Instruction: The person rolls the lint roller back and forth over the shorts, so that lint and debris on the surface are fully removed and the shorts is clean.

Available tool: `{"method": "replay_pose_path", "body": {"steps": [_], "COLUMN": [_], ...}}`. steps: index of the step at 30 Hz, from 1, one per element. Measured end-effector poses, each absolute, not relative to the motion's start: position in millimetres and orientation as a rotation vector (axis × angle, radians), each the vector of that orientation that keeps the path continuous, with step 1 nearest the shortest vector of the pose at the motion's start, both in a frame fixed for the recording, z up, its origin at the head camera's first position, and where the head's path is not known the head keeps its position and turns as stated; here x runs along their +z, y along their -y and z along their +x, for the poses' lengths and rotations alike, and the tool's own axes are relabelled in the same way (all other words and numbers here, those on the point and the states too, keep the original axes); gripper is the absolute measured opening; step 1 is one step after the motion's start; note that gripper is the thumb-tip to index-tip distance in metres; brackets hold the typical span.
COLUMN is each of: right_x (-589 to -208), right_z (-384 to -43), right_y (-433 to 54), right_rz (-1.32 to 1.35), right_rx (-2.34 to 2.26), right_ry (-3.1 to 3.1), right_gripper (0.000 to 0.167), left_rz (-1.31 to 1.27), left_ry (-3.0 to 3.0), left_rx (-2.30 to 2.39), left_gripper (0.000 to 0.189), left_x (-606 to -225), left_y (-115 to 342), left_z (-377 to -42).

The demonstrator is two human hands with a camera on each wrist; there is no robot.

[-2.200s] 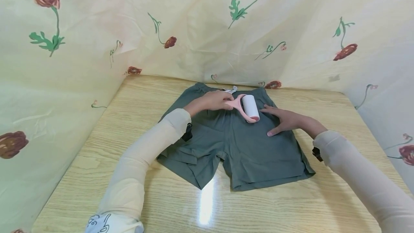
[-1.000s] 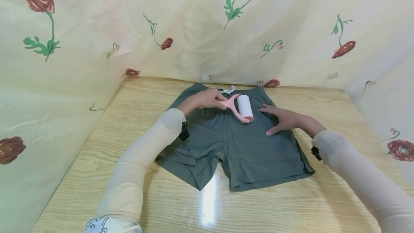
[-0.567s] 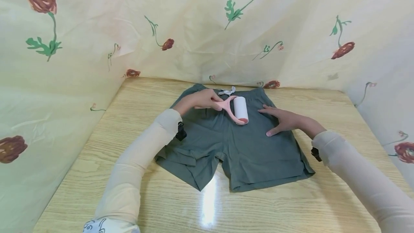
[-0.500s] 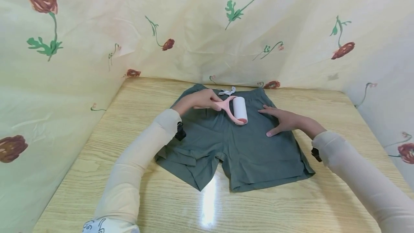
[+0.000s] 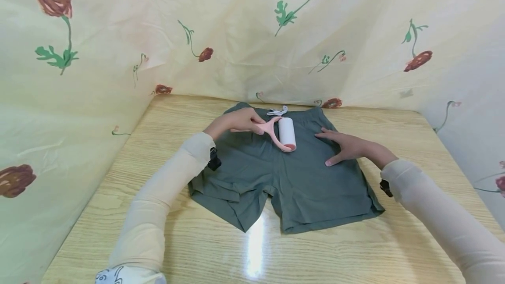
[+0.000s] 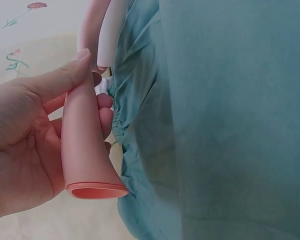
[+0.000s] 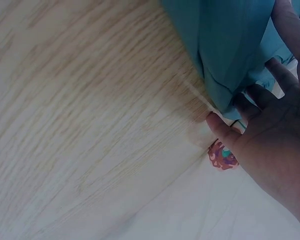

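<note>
Leftward slides the pink-and-white roller (image 5: 287, 134) compared with the earliest head view, coming away from the right hand (image 5: 347, 146) towards the middle of the grey-green shorts (image 5: 315, 192); the right hand has hardly shifted. The left hand (image 5: 241, 121) grips the roller's handle (image 6: 85, 137), thumb on one side and fingers on the other. The right hand is spread, its fingers resting on the shorts near their right side. The roller lies over the upper front, just below the white drawstring (image 5: 278, 111); whether it presses on the cloth or skims it is hard to tell.

Rolling looks to be under way, judging by that short sideways shift. No lint can be made out, so how much is done is uncertain; both lower legs probably remain, and the left hem lies rumpled.

Behind, the waistband sits near the table's back edge, where a flowered curtain (image 5: 244, 65) leaves little room. Bare table (image 5: 213, 257) shows to both sides and in front of the hems. To the right, the spread hand limits the roller's path.
</note>
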State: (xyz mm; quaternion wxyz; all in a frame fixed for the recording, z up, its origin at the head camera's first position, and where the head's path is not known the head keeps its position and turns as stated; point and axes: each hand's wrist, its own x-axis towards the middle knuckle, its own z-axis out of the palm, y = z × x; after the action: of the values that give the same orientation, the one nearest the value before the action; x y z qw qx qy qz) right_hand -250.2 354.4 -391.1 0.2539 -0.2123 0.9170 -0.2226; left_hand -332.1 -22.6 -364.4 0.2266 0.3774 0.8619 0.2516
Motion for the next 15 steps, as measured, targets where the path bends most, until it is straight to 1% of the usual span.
{"method": "replay_pose_path", "body": {"steps": [15], "right_x": [-392], "right_z": [-252], "right_y": [-355], "right_rz": [-0.588], "right_rx": [-0.597], "right_ry": [-2.499], "right_gripper": [0.103], "left_rz": [1.014], "left_ry": [-2.358], "left_rx": [0.705], "left_gripper": [0.04], "left_x": [-358], "left_y": [42], "left_z": [-334]}}
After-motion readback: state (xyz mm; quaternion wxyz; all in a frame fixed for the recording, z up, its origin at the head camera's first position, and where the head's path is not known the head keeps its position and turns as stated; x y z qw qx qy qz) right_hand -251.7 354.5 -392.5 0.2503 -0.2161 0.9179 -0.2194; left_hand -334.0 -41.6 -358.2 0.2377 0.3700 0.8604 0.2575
